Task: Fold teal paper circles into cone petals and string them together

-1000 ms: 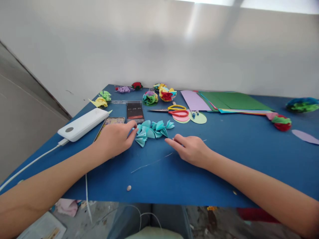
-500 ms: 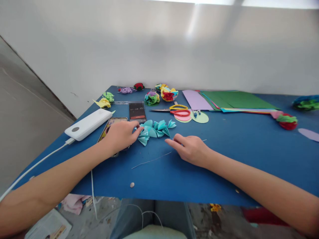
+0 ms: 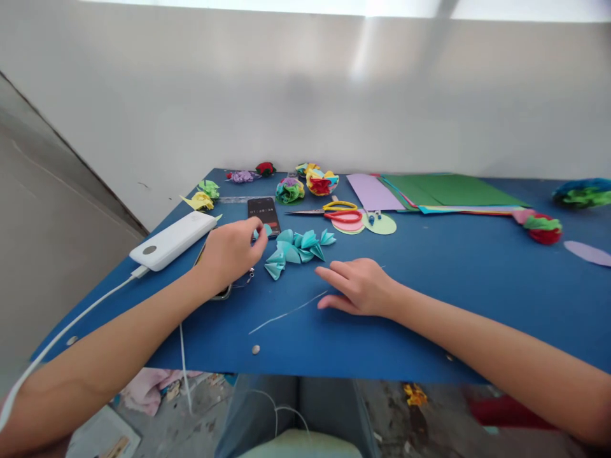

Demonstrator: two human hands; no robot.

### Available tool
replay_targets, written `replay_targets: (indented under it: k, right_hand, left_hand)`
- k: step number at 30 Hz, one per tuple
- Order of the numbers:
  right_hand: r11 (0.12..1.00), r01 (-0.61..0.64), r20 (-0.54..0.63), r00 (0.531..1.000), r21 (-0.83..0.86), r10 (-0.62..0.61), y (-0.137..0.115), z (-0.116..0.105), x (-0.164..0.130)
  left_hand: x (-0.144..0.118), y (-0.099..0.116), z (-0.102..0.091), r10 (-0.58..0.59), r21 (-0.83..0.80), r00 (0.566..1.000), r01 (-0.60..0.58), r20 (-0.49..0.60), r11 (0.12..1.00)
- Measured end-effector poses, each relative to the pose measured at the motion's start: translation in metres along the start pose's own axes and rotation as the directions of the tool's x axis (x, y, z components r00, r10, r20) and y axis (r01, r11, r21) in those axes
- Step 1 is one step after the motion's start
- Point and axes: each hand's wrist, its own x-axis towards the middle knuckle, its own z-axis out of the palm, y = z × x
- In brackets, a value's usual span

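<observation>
My left hand [image 3: 231, 251] is raised a little above the blue table [image 3: 429, 292] and pinches one small folded teal paper piece [image 3: 261, 232] between thumb and fingers. A cluster of several folded teal paper pieces [image 3: 296, 248] lies just right of it. My right hand [image 3: 361, 286] rests flat on the table with fingers apart, empty, beside a thin wire [image 3: 289, 312] that runs toward the front edge.
A white power bank [image 3: 172, 240] with a cable, a phone [image 3: 264, 213] and another phone under my left wrist lie at the left. Scissors [image 3: 334, 212], paper circles, coloured paper sheets [image 3: 443, 193] and several paper flowers [image 3: 321, 180] sit along the back.
My left hand has lifted off the teal cluster with one piece pinched in it. My right hand has shifted slightly toward me. The camera has tilted a little.
</observation>
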Motion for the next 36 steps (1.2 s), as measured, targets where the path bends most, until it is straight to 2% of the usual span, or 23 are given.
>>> replay_targets:
  k: [3, 5, 6, 8, 9, 11, 14, 16, 18, 23, 30, 36]
  right_hand:
    - [0.995, 0.102, -0.06, 0.993, -0.005, -0.102, -0.002, -0.006, 0.0]
    - [0.979, 0.204, -0.12, 0.971, -0.012, -0.204, -0.005, -0.01, 0.001]
    - [0.968, 0.249, -0.151, 0.956, -0.022, -0.25, -0.006, -0.013, 0.001]
    - [0.949, 0.311, -0.195, 0.929, -0.048, -0.314, -0.008, -0.017, 0.001]
    - [0.944, 0.324, -0.203, 0.922, -0.062, -0.33, -0.008, -0.018, 0.001]
    - [0.95, 0.3, -0.191, 0.931, -0.083, -0.311, -0.009, -0.018, 0.001]
    - [0.984, 0.158, -0.113, 0.979, -0.085, -0.168, -0.011, -0.013, 0.001]
    - [0.995, 0.068, -0.044, 0.997, -0.068, -0.071, -0.013, -0.009, 0.002]
    - [0.999, 0.015, 0.008, 1.0, -0.041, -0.015, -0.017, -0.007, 0.003]
    - [0.999, -0.033, 0.003, 0.999, -0.018, 0.033, -0.027, -0.009, 0.004]
    - [0.998, 0.067, -0.091, 0.994, -0.006, -0.067, -0.029, -0.011, 0.004]
    - [0.972, 0.23, -0.124, 0.964, -0.037, -0.233, -0.024, -0.013, 0.004]
  left_hand:
    - [-0.006, 0.0, -0.006, 0.027, -0.036, 0.985, -0.034, -0.173, 0.999]
    - [-0.013, 0.004, -0.007, 0.152, -0.077, 0.959, -0.175, -0.241, 0.982]
    - [-0.017, 0.007, -0.007, 0.26, -0.091, 0.935, -0.289, -0.242, 0.953]
    - [-0.026, 0.016, -0.004, 0.498, -0.122, 0.85, -0.52, -0.169, 0.846]
    - [-0.03, 0.02, -0.002, 0.594, -0.121, 0.791, -0.611, -0.15, 0.783]
    - [-0.038, 0.028, 0.003, 0.711, -0.098, 0.694, -0.719, -0.114, 0.688]
    - [-0.045, 0.035, 0.011, 0.788, -0.079, 0.604, -0.797, -0.118, 0.599]
    - [-0.046, 0.037, 0.014, 0.796, -0.077, 0.592, -0.806, -0.128, 0.587]
    - [-0.046, 0.036, 0.014, 0.788, -0.074, 0.599, -0.8, -0.142, 0.595]
    - [-0.047, 0.037, 0.012, 0.784, -0.085, 0.602, -0.798, -0.152, 0.597]
    - [-0.049, 0.039, 0.01, 0.791, -0.104, 0.6, -0.8, -0.119, 0.591]
    - [-0.045, 0.038, 0.006, 0.848, -0.251, 0.528, -0.826, -0.037, 0.504]
